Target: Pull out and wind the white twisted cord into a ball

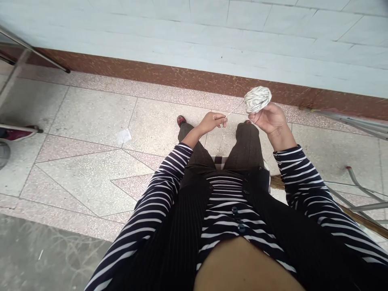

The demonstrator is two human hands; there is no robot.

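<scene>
My right hand is closed on a ball of white yarn with thin dark streaks, held up in front of the wall's base. From the ball a strand of yarn runs taut, down and left, to my left hand. The fingers of that hand pinch the strand, and a short tail hangs below them. Both hands are above my knees, apart from each other.
A pale tiled wall with a brown base strip stands ahead. Metal legs lie at the right and a metal frame at the left. A white scrap is on the floor. Another person's shoe shows at the left edge.
</scene>
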